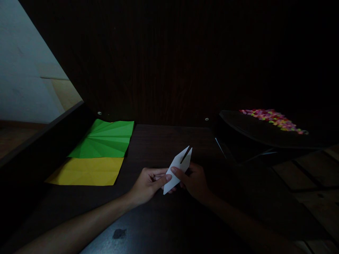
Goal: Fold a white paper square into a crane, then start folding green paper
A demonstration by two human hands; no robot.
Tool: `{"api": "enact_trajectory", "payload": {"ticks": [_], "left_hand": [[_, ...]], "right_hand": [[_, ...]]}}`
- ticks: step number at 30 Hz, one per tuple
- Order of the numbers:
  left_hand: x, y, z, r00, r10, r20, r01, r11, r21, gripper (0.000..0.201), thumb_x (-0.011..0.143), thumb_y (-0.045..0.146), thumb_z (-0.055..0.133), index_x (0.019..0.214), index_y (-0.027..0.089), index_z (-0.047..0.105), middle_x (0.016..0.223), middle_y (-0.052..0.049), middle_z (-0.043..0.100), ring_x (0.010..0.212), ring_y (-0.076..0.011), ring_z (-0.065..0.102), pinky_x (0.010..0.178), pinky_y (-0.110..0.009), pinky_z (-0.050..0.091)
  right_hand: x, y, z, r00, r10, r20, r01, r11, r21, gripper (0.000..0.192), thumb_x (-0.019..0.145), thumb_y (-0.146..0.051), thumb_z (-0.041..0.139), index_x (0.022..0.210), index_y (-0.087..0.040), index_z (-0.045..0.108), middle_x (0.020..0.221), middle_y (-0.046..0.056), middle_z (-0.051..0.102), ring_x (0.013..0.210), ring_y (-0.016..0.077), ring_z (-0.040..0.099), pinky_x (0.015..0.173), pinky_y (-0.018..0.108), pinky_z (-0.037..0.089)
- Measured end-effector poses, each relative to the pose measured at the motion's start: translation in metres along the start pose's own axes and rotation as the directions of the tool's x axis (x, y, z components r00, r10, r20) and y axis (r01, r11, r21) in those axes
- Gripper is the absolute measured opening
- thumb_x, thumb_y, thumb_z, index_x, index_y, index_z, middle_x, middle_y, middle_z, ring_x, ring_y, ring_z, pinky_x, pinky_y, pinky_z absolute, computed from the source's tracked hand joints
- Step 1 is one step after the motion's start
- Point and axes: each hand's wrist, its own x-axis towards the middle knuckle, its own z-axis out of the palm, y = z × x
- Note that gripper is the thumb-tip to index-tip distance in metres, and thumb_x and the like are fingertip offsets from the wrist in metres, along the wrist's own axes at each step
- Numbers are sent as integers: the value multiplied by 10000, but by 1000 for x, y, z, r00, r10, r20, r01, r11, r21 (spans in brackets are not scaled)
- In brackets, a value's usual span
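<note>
A folded white paper (174,171) is held up between both hands over the dark wooden surface. Its upper end splits into two points with a narrow gap between them, and its lower end tapers to a tip. My left hand (148,183) pinches the lower left edge, thumb on the front face and fingers behind. My right hand (194,180) grips the right side, its thumb lying across the paper's middle. The fingers behind the paper are partly hidden.
To the left lie a creased green sheet (106,139) and a yellow sheet (87,171), the green one overlapping the yellow. A dark upright panel (164,63) stands behind. At right is a black bag-like object (246,132) with small colourful pieces (275,120) on it.
</note>
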Motion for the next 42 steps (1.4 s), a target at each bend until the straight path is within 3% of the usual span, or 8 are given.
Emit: {"api": "enact_trajectory", "payload": {"ticks": [7,13,18,25,29,34,42], "left_hand": [[1,2,0,999,-9,-44,7,1000,-30,344,796,438,733,882,105,709,706,-82,737,585,-161,674,563,-242,518],[2,4,-3,995,33,-89,-41,996,-85,320,803,419,732,837,105,675,714,-82,729,636,-179,679,631,-270,516],[3,-2,-5,994,-9,-109,-11,984,-176,277,798,383,741,796,120,658,724,-57,713,660,-164,656,638,-247,476],[4,-2,-3,997,-42,-62,19,941,-337,288,741,345,788,684,135,599,640,-5,620,602,-114,564,573,-204,410],[3,-2,-4,992,-91,-89,61,952,-300,322,722,375,793,663,134,588,591,9,567,548,-99,514,520,-195,355],[3,-4,-5,994,-74,-84,52,968,-247,327,706,388,802,656,134,602,629,-9,604,616,-132,560,598,-229,397],[2,-6,-10,996,-72,-48,68,995,-76,367,812,469,688,719,114,696,691,-44,652,685,-169,576,655,-264,421]], "right_hand": [[0,-4,3,997,69,47,-70,997,39,394,707,-549,707,670,-165,627,463,-15,556,351,90,458,322,193,339],[3,7,-1,977,56,205,-67,997,46,499,823,-624,565,661,-154,607,513,9,584,369,76,454,339,182,322],[2,11,-6,974,46,223,-45,999,-7,530,837,-626,557,594,-157,583,482,-9,537,368,65,431,351,179,290],[-1,3,-3,966,106,237,-126,989,73,587,742,-720,588,540,-170,559,417,-21,490,341,66,363,330,191,228],[-1,3,-3,966,123,226,-147,985,89,582,727,-708,615,511,-170,562,400,-22,472,350,67,348,341,200,211],[-1,-1,-5,963,130,235,-157,982,103,543,693,-688,659,530,-174,589,395,-36,458,343,70,348,349,212,229],[0,4,-7,977,106,187,-121,991,66,473,725,-590,691,539,-167,591,425,-28,489,380,75,385,379,210,264]]}}
